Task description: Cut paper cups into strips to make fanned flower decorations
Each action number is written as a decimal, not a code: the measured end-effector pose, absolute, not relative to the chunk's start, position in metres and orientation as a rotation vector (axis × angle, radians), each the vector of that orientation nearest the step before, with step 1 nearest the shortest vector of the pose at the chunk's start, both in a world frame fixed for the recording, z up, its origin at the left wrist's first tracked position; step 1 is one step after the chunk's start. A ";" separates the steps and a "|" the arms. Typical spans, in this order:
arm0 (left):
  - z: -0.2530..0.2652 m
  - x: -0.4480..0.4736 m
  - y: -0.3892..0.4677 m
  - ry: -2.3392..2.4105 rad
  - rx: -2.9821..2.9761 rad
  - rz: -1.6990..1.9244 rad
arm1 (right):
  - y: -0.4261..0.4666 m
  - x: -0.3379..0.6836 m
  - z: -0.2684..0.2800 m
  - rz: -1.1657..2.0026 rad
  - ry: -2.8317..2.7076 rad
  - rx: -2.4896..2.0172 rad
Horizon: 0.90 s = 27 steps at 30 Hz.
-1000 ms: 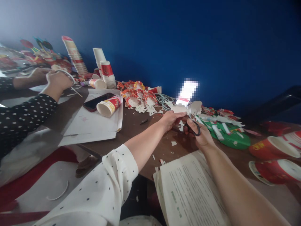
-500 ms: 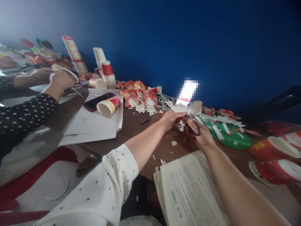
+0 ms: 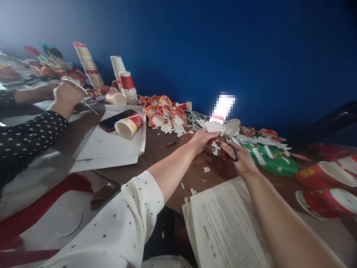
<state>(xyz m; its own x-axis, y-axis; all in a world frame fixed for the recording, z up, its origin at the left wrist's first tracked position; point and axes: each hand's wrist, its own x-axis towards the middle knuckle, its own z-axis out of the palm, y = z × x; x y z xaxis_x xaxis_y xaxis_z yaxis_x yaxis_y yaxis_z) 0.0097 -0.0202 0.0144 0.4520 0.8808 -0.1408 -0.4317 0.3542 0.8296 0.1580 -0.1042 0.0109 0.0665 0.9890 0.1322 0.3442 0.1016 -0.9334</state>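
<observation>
My left hand pinches a small white piece of paper between thumb and fingers, over the far part of the brown table. In my right hand are black-handled scissors, with the blades pointing up beside the paper's right edge. Whether the blades touch the paper I cannot tell. White paper scraps lie beneath my hands. Just behind the paper stands a bright screen, blurred out. Red and white cut paper-cup pieces are heaped to the left.
A cup and a phone lie on a white folder. Cup stacks stand behind. At left, a co-worker's hands hold a white strip. Printed sheets, a green disc and red cups are nearby.
The white paper has tilted to show more of its face. My right hand has shifted slightly right and down with the scissors. The co-worker's hand has moved a little left.
</observation>
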 end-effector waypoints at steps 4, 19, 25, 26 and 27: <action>0.015 0.009 -0.021 0.699 0.865 0.942 | -0.106 0.157 0.015 0.891 -1.442 -1.434; 0.002 0.011 -0.010 0.713 1.068 0.960 | -0.106 0.159 0.021 0.863 -1.489 -1.529; 0.004 0.010 -0.011 0.762 1.061 0.959 | -0.109 0.155 0.027 0.842 -1.544 -1.557; 0.005 0.010 -0.012 0.765 1.056 0.959 | -0.109 0.154 0.027 0.844 -1.524 -1.557; 0.006 0.010 -0.013 0.765 1.049 0.960 | -0.109 0.153 0.027 0.845 -1.504 -1.555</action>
